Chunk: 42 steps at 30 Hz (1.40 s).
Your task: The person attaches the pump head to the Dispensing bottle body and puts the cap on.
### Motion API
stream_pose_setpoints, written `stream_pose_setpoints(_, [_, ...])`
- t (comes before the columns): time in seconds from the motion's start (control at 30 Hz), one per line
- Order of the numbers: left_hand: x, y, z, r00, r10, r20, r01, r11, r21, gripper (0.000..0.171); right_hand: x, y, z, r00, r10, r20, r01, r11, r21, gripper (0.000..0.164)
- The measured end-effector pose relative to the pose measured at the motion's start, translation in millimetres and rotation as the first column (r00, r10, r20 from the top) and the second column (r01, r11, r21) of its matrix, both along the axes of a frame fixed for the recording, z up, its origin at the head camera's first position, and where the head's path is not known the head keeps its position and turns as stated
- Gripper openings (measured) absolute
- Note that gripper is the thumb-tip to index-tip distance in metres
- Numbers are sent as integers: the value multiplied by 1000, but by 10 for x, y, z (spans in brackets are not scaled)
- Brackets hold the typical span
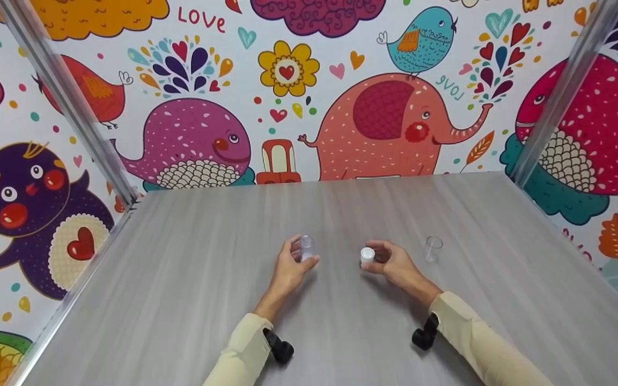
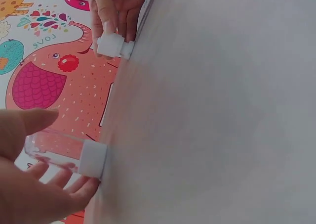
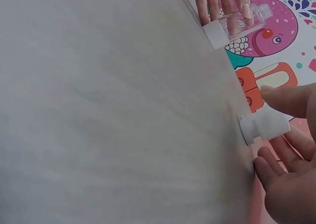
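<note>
A clear bottle (image 1: pixel 307 247) with a white base (image 2: pixel 93 158) stands upright on the table. My left hand (image 1: pixel 291 262) holds it loosely, fingers on its far left side and thumb at the near right. The bottle's bare threaded neck (image 3: pixel 265 10) points up. To its right, my right hand (image 1: pixel 392 262) holds a white cap-like piece (image 1: pixel 367 255) between thumb and fingers. That piece has a wide upper part and a narrower stepped foot (image 3: pixel 247 130), low at the tabletop. Right of this hand stands a clear open cylinder (image 1: pixel 433 250), touched by neither hand.
The grey wood-grain table (image 1: pixel 207 236) reaches back to a wall (image 1: pixel 336 123) printed with cartoon animals. Metal posts (image 1: pixel 81 123) rise at the table's far corners. Black wrist cameras (image 1: pixel 282 351) sit on both sleeves.
</note>
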State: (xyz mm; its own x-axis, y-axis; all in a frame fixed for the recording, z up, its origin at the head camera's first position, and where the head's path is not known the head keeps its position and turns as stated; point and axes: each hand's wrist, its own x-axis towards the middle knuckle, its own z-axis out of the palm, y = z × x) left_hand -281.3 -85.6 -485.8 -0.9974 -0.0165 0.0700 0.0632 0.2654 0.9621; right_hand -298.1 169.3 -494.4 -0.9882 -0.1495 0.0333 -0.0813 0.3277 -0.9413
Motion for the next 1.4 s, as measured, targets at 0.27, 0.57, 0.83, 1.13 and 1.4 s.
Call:
stream_pose_setpoints(0.27, [-1,27,19,1000,11,-19,-11,1000,2,63,-13,13,5,1000,7,0,-7,1000,7,52])
stream_pose_setpoints(0.57, [-33,63,-12,994,84,-65,-87,995,-47,45,-33,-5,-26,999,-11,-30,11,1000,5,43])
stream_pose_setpoints(0.83, [-36,56,-11,991,113,-70,-119,989,-84,41,-43,-28,-30,998,-46,-37,47,998,32,39])
stream_pose_setpoints(1.13, [-61,36,-24,998,62,-23,-64,996,-60,43,-26,-39,-4,997,-53,-49,54,998,23,40])
stream_pose_setpoints(1.4, [-79,20,-33,998,55,5,-55,998,-16,45,-32,-46,-7,997,-66,-42,68,997,33,40])
